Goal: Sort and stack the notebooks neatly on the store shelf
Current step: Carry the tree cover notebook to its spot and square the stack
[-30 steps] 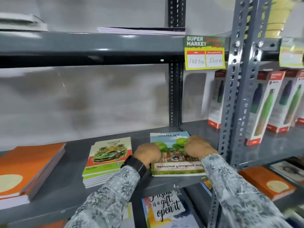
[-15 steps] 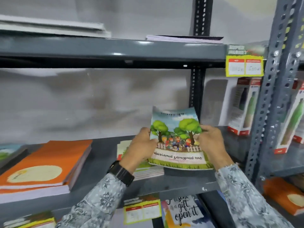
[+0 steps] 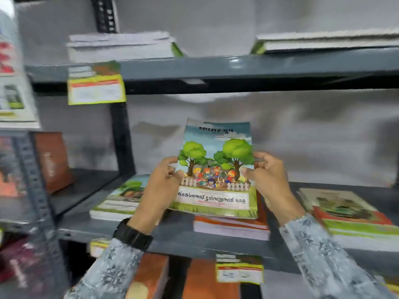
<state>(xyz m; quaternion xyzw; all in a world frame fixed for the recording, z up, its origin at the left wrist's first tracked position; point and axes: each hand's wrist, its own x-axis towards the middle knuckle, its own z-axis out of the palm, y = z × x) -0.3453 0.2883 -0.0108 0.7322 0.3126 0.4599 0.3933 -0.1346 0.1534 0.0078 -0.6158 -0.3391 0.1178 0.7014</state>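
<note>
Fingers [image 3: 170, 162] of left hand [image 3: 159, 188] and right hand [image 3: 269, 180] are gripping a glossy tree-cover notebook [image 3: 216, 169] above grey metal shelf [image 3: 172, 236] bearing flat notebook stacks [image 3: 233, 227].

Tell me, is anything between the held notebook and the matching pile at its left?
Nothing visible. Both hands hold the notebook above the shelf; only the left hand partly covers the matching pile.

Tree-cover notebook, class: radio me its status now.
Left hand, right hand grip glossy tree-cover notebook, tilted above grey metal shelf. Matching stack left; orange-covered stack directly below.
</note>
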